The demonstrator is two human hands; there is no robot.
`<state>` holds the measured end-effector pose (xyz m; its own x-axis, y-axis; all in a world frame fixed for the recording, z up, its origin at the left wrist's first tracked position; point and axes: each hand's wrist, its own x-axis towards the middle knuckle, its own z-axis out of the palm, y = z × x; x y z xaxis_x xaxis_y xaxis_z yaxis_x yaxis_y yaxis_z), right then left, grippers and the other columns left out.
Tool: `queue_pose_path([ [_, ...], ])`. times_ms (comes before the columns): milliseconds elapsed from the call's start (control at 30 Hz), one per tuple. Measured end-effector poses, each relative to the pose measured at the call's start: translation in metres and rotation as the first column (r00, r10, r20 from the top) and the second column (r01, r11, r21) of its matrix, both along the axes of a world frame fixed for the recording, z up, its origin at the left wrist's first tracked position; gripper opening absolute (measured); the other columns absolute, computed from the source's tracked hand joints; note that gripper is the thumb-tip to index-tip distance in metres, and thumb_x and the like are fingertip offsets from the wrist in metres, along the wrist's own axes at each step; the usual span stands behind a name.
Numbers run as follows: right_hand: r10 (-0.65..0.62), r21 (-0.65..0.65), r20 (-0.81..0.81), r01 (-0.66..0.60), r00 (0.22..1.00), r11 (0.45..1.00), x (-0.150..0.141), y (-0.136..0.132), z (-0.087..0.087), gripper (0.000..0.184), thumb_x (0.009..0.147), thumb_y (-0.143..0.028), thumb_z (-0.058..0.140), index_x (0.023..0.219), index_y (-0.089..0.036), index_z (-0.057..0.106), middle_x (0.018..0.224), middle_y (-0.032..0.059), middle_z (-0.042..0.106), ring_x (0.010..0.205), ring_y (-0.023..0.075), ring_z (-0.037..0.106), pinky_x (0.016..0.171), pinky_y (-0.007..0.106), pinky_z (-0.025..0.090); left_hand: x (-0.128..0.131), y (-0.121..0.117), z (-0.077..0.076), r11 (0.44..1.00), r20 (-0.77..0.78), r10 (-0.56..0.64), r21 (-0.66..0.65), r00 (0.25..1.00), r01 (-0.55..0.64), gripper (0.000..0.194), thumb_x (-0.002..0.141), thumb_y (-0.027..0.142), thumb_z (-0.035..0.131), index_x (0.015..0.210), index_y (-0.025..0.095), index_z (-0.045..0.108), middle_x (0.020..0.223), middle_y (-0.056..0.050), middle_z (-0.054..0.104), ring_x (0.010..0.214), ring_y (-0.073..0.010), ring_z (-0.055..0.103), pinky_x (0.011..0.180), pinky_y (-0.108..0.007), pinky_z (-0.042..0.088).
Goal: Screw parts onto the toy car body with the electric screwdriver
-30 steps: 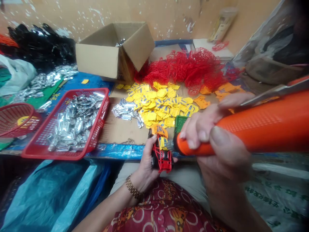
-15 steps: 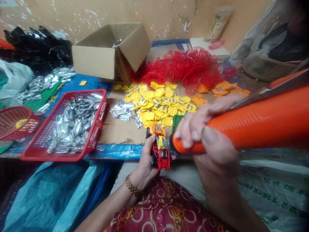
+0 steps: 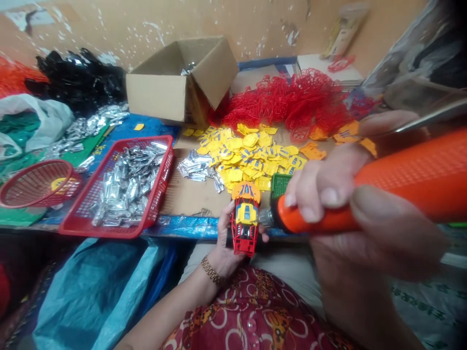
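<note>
My left fingers (image 3: 225,212) curl around a red-framed toy car (image 3: 245,218), holding it upright above my lap. My right fingers (image 3: 310,187) close around an orange power screwdriver (image 3: 383,194), its metal tip just beside the car's yellow part. This one car looks largely built. Still loose on the cardboard-covered tabletop (image 3: 186,199) lie a heap of red plastic frames (image 3: 288,99) and yellow pieces (image 3: 248,158), while silver foil packets (image 3: 124,189) fill a red basket (image 3: 166,170) to the left.

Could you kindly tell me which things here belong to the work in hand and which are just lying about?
In use: left hand, right hand, toy car, orange screwdriver.
Lying about: yellow pieces, red frames, red basket, cardboard box.
</note>
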<state>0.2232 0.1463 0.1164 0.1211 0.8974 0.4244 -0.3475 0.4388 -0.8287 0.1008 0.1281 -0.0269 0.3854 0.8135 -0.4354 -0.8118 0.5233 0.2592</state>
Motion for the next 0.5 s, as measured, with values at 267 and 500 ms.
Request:
queue_pose_path([
  [267, 0.091, 0.041, -0.134, -0.087, 0.987, 0.995, 0.004, -0.004, -0.022, 0.029, 0.073, -0.012, 0.067, 0.094, -0.029, 0.057, 0.057, -0.0077, 0.053, 0.041, 0.0104, 0.05, 0.044, 0.029, 0.044, -0.004, 0.004, -0.001, 0.998, -0.081, 0.055, -0.026, 0.995, -0.057, 0.033, 0.079, 0.043, 0.063, 0.096, 0.015, 0.067, 0.075, -0.005, 0.07, 0.06, -0.02, 0.065, 0.063, -0.037, 0.058],
  [500, 0.1, 0.039, -0.054, -0.098, 0.994, 0.994, 0.007, -0.007, -0.033, 0.014, 0.079, -0.015, 0.067, 0.078, -0.026, 0.058, 0.063, -0.0047, 0.052, 0.048, 0.0116, 0.049, 0.051, 0.032, 0.043, -0.009, 0.006, 0.004, 0.996, -0.114, 0.085, 0.028, 0.99, -0.082, 0.039, 0.078, 0.045, 0.063, 0.103, 0.015, 0.066, 0.073, -0.004, 0.069, 0.059, -0.0181, 0.062, 0.07, -0.039, 0.057],
])
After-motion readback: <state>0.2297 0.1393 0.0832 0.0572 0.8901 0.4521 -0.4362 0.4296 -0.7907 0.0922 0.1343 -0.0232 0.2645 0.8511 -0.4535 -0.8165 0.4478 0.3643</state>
